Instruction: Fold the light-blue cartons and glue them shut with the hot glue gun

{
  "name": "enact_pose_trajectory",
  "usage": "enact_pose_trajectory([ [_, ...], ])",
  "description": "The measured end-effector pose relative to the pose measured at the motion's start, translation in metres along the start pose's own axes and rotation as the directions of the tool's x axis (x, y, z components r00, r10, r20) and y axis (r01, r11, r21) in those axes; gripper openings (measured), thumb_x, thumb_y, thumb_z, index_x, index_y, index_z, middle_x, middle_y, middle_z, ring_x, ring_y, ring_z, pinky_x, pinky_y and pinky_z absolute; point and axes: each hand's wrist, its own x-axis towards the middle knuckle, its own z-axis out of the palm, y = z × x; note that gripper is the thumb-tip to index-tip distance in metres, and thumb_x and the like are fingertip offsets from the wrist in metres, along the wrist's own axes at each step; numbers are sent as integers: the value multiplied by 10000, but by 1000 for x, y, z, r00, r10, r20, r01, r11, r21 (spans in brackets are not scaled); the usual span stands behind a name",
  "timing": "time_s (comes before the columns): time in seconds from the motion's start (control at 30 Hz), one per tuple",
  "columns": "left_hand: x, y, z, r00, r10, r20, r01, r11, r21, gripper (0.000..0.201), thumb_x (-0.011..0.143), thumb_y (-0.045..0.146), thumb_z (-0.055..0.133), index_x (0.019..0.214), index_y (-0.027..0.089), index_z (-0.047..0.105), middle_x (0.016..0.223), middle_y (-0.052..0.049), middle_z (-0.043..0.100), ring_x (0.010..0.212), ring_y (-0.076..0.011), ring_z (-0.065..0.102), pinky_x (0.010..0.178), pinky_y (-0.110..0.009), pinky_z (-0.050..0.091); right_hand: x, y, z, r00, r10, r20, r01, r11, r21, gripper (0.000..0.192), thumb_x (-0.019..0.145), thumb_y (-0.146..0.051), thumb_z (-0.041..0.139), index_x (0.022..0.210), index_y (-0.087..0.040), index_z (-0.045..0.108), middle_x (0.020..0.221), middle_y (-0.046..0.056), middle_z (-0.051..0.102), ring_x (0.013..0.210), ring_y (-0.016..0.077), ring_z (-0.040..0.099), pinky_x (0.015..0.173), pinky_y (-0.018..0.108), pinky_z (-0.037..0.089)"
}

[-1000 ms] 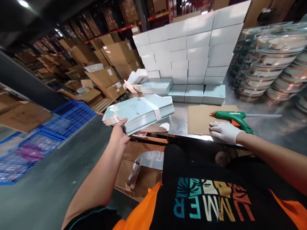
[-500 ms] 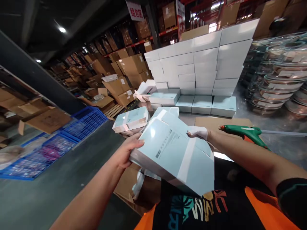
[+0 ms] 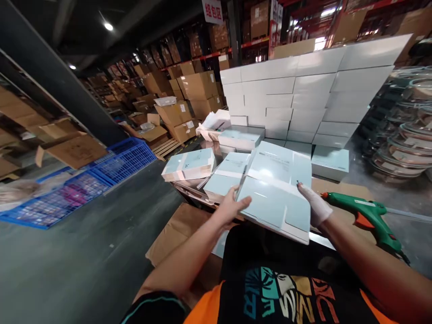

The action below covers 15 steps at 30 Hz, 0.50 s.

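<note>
A flat pale-blue carton blank [image 3: 276,191] is held between both hands above the near edge of the steel table [image 3: 411,234], tilted with its far end raised. Its left edge is grasped by the bare left hand [image 3: 232,207], thumb on top and fingers underneath. Its right edge is pressed by the white-gloved right hand [image 3: 313,204], fingers laid flat against the side; whether that hand is closed round the edge cannot be told.

Two banded bundles of the same blue blanks are seen on the table's left end: one bundle [image 3: 189,164] at the corner, a second bundle [image 3: 224,175] just beside it and partly hidden by the held blank. One green glue gun [image 3: 364,216] is laid on a sheet of brown cardboard [image 3: 340,189], just right of the gloved hand and not touched by it.

Behind the blank, one wall of stacked white boxes [image 3: 303,94] is built up in about seven layers; the exact number of boxes cannot be counted. At its foot, made-up blue boxes [image 3: 330,163] are set in a row, at least three being visible. Stacks of clear round lids [image 3: 405,135] are piled at the right. Two blue plastic crates [image 3: 111,168] are set on the floor at the left, and brown paper [image 3: 175,234] is spread under the table edge.
</note>
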Motion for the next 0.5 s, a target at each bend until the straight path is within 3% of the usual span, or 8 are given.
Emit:
enact_pose_trajectory([
  [0.13,33,57,-58,992,54,-118,-51,998,25,930,438,475,1064,1241,151,723,1057,-140,825,977,-331,784,888,-394,599,45,-17,46,996,-80,34,80,997,-14,639,976,-813,469,1289,-271,601,1166,97,779,1036,314,771,888,490,676],
  [0.23,49,74,-95,979,68,-192,-53,996,78,845,397,461,1045,1131,174,741,966,-86,830,931,-293,797,798,-316,599,67,-25,56,988,-108,107,121,985,-123,670,924,-753,611,1370,-253,617,1215,106,775,1020,308,767,862,481,675],
  [0.3,57,74,-114,974,20,-224,10,991,133,734,399,407,1034,1034,179,745,892,-73,823,894,-291,801,725,-296,591,63,-23,41,988,-133,84,150,957,-249,695,850,-654,741,1409,-256,631,1347,127,740,1120,339,741,986,528,637],
  [0.4,67,69,-132,964,-103,-246,163,958,237,545,464,344,997,917,184,740,786,-69,799,816,-302,794,631,-300,563,22,-3,-9,984,-173,-49,133,884,-448,588,821,-507,767,1327,-215,699,1464,188,666,1323,439,630,1212,651,444],
  [0.47,71,69,-137,954,-160,-252,238,918,318,468,511,345,974,885,191,738,787,-67,799,804,-302,786,613,-304,547,-21,18,-48,976,-214,-43,134,742,-657,410,860,-427,715,1189,-185,748,1394,223,686,1313,467,625,1200,678,421],
  [0.5,73,71,-138,951,-177,-254,263,894,362,444,524,351,965,871,197,735,793,-67,801,804,-305,782,613,-310,544,-43,30,-67,970,-241,27,171,598,-783,350,883,-396,690,1149,-178,756,1361,230,696,1271,456,649,1156,659,464],
])
